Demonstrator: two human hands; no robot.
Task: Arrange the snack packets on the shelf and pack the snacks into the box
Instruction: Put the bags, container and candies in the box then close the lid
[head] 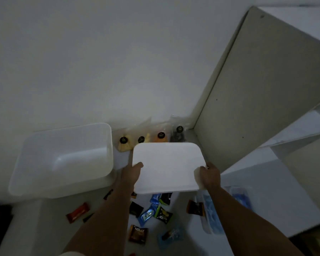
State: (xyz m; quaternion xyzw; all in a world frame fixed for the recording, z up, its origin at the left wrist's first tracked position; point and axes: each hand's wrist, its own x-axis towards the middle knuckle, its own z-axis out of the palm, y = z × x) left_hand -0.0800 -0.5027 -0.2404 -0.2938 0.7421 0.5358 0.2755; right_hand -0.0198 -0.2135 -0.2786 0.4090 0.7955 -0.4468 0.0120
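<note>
Both hands hold a flat white lid [168, 165] level above the white surface. My left hand [132, 172] grips its near-left edge and my right hand [210, 175] its near-right edge. An open white box [63, 157] stands empty to the left of the lid. Several small snack packets lie scattered below the lid, among them a blue one [146, 215], a brown one [138, 235] and a red-orange bar [78, 212]. Clear pouches with black round labels [142, 139] lean against the wall behind the lid.
A white shelf unit [257, 100] rises at the right, its side panel close to the lid. Blue transparent packs [211, 213] lie by my right forearm. The white wall [100, 61] fills the background. The scene is dim.
</note>
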